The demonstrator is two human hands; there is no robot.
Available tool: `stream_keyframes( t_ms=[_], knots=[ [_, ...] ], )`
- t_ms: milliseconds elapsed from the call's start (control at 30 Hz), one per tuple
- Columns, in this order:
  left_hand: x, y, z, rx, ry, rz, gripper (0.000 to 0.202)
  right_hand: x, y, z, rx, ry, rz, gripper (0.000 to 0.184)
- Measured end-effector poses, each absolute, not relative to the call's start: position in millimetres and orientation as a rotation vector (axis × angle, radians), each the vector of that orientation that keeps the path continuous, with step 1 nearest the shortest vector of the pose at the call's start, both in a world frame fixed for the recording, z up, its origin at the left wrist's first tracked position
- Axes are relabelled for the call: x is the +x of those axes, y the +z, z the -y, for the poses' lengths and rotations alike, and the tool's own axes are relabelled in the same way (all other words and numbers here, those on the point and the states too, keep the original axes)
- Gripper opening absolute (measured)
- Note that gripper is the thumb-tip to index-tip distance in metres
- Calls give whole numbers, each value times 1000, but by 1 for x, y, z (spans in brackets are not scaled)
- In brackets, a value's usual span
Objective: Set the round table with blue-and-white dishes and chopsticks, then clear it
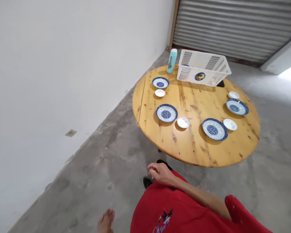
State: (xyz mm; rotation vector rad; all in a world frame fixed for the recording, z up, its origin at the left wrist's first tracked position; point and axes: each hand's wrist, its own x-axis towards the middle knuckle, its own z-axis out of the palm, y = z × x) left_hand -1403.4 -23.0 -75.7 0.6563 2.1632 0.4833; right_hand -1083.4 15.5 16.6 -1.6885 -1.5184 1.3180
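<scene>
My right hand (161,173) hangs in front of my red shirt, a little short of the near edge of a round wooden table (194,152). Its fingers are loosely spread and hold nothing. My left hand (106,221) shows only in part at the bottom edge, over the concrete floor, with its fingers relaxed and nothing in them. On the table lie several blue-patterned plates, the nearest ones at left (166,113) and right (214,129). A small white dish (183,122) sits beside each plate. Neither hand touches the table.
A white plastic basket (203,68) stands at the table's far side, with a teal bottle (172,61) to its left. A white wall runs along the left. A metal roller shutter (232,26) closes the back. My black shoes (147,182) show below the table edge.
</scene>
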Motion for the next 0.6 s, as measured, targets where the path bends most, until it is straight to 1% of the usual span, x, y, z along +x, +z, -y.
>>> stream_keyframes(
  t_ms=[33,100,133,200,400,533,600],
  knots=[
    [-1408,-87,-6,558,546,-2109,20,-1084,16,-20,-1720,1309,1479,35],
    [-1412,-102,-61,490,621,-2012,14,-1084,14,-30,-1780,1296,1406,35],
    [-1410,-106,-86,499,643,-1970,11,-1084,12,-37,-1801,1290,1375,35],
    [-1397,-110,-130,581,648,-1894,12,-1083,7,-54,-1819,1277,1318,34],
    [-1339,-96,-216,810,547,-1767,22,-1078,-10,-135,-1744,1261,1094,34],
    [-1324,-79,-271,956,507,-1739,23,-1065,-6,-188,-1733,1232,944,35],
    [-1315,-69,-307,1026,525,-1720,26,-1057,-1,-208,-1759,1181,920,34]
  ],
)
